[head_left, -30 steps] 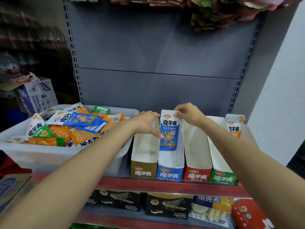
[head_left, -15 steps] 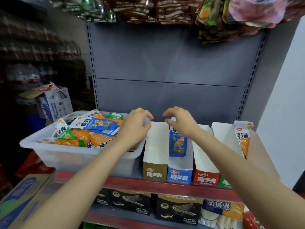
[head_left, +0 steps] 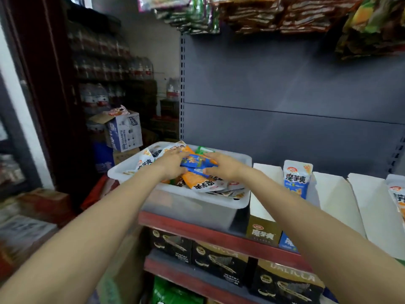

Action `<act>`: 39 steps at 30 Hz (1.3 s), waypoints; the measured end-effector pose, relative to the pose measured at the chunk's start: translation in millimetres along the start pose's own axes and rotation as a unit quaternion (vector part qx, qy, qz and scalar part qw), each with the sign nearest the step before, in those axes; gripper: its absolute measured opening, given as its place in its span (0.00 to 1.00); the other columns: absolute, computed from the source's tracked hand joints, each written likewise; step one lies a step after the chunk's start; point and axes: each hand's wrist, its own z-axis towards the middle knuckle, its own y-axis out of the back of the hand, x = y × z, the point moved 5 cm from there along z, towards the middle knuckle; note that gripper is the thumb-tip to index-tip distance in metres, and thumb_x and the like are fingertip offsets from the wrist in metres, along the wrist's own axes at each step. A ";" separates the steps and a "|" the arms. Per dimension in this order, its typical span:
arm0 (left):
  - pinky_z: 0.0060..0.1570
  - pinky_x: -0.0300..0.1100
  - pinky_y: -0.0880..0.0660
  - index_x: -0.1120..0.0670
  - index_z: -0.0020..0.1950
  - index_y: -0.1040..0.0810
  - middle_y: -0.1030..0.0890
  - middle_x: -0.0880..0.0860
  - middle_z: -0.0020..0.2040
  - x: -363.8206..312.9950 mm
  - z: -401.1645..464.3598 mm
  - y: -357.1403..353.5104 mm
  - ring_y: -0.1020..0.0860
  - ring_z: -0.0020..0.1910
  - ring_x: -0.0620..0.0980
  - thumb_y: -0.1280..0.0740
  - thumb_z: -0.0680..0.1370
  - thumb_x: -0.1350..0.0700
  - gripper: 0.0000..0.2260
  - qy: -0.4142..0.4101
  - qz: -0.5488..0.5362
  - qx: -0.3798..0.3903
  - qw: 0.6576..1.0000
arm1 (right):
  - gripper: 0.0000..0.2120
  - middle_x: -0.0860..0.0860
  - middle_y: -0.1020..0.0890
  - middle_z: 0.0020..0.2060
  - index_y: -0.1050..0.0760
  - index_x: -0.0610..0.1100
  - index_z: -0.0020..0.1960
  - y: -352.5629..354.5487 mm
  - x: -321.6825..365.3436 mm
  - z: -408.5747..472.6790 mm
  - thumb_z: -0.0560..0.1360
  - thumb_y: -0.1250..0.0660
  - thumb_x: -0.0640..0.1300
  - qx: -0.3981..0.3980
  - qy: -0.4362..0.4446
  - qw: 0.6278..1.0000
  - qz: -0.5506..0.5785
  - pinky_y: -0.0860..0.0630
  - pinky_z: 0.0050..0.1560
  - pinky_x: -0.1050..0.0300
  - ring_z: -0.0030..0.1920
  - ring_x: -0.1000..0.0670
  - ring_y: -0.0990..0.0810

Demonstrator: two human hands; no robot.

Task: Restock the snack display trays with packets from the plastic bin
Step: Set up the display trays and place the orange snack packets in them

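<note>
Both our hands have left the trays for the plastic bin (head_left: 122,172): left hand (head_left: 173,164) and right hand (head_left: 221,165) clasp a blue packet (head_left: 197,161) between them, lifting stock for the blue tray (head_left: 287,242) to our right, one packet in.

Grey shelf backboard (head_left: 285,84), dim stockroom
</note>
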 end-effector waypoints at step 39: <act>0.35 0.45 0.19 0.57 0.54 0.27 0.19 0.57 0.47 -123.1 -41.7 8.1 0.19 0.37 0.50 0.41 0.80 0.67 0.08 0.052 -0.711 -0.057 0.699 | 0.16 0.56 0.25 0.57 0.23 0.48 0.62 45.2 -26.6 -109.4 0.75 0.33 0.50 -0.194 0.015 0.957 0.216 0.30 0.54 0.72 0.60 0.57 0.27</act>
